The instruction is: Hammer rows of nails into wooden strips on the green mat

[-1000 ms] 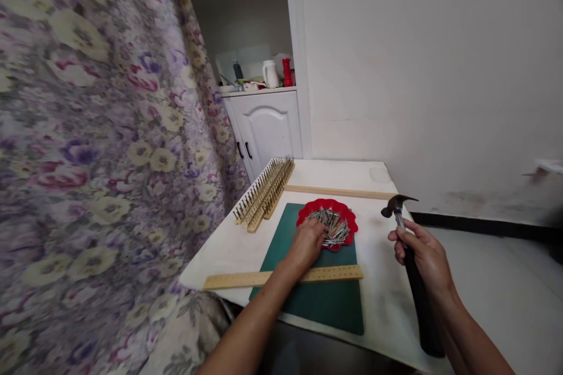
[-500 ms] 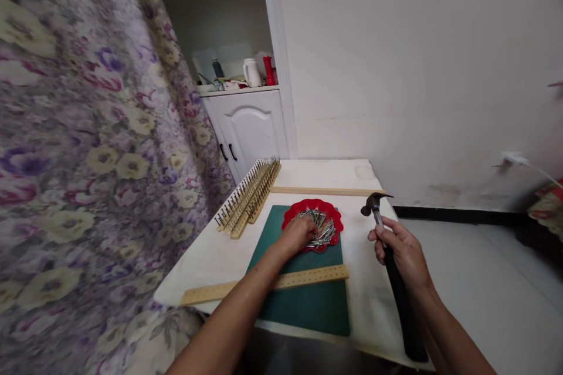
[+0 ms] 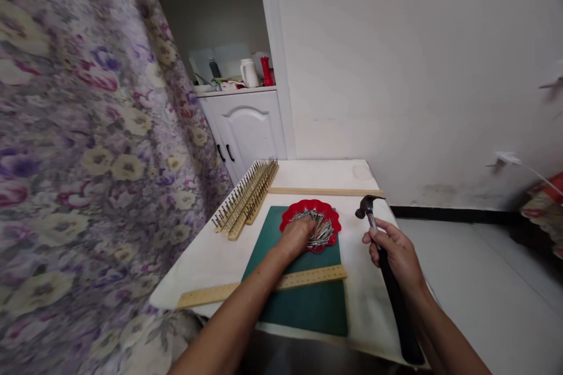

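Note:
My left hand [image 3: 298, 235] reaches into a red scalloped bowl [image 3: 335, 215] of loose nails [image 3: 324, 232], its fingers curled down among them. The fingertips are hidden, so I cannot see what they pinch. My right hand [image 3: 399, 256] grips a claw hammer [image 3: 396, 307] near the top of its black handle, head up, over the table's right side. Under the bowl lies a green mat [image 3: 303, 315]. A wooden strip with rows of small holes [image 3: 314, 276] crosses the mat beneath my left forearm.
Wooden strips studded with upright nails [image 3: 248, 196] stand side by side at the table's left. A plain wooden strip [image 3: 323, 191] lies across the white tabletop [image 3: 206, 266] farther back. A floral curtain [image 3: 109, 158] hangs on the left; a white cabinet [image 3: 250, 129] stands behind.
My right hand and the hammer have shifted slightly left, and the hammer head tips a little more to the left. My left hand stays in the bowl among the nails.

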A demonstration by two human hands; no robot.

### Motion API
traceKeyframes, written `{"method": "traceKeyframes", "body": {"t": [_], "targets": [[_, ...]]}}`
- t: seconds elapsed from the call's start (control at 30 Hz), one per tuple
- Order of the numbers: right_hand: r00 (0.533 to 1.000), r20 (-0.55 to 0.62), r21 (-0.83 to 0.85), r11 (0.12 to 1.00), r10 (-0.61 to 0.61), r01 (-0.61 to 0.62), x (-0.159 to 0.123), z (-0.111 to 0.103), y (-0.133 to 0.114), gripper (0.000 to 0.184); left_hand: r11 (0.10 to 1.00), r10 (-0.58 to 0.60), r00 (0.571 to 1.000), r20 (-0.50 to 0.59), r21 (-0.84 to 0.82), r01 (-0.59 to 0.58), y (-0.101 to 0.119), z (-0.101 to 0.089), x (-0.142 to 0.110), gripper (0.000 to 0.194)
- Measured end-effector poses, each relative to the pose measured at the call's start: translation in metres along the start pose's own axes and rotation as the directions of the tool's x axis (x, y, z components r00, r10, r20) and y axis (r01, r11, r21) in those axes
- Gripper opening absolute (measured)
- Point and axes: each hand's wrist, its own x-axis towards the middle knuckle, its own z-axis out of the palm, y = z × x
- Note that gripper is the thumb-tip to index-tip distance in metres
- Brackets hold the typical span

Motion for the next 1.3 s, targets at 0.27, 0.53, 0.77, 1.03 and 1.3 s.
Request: {"method": "traceKeyframes", "body": {"t": [0.27,0.53,0.77,1.03,1.3], "targets": [[0.999,0.009,-0.090,0.995,-0.042,0.043,-0.007,0.015,0.013,0.049,0.828,-0.025,0.986,-0.166,-0.557,-0.073,0.034,0.004,-0.024,0.009],[0.997,0.042,-0.110,0.992,-0.059,0.063,-0.018,0.025,0.027,0.048,0.823,0.004,0.975,-0.223,-0.552,-0.129,0.079,0.008,-0.055,0.011],[0.996,0.091,-0.063,0.998,0.003,0.003,-0.024,0.021,0.024,0.044,0.784,-0.107,0.948,-0.301,-0.611,-0.106,0.088,0.006,-0.067,0.007],[0.989,0.114,0.000,0.995,0.098,-0.099,-0.024,0.022,0.026,0.049,0.097,-0.408,0.904,-0.127,-0.991,-0.095,0.097,0.030,-0.071,0.023],[0.988,0.118,0.002,0.995,0.099,-0.100,-0.024,0.023,0.033,0.048,0.080,-0.462,0.877,-0.128,-0.992,-0.102,0.099,0.036,-0.071,0.020]]}}
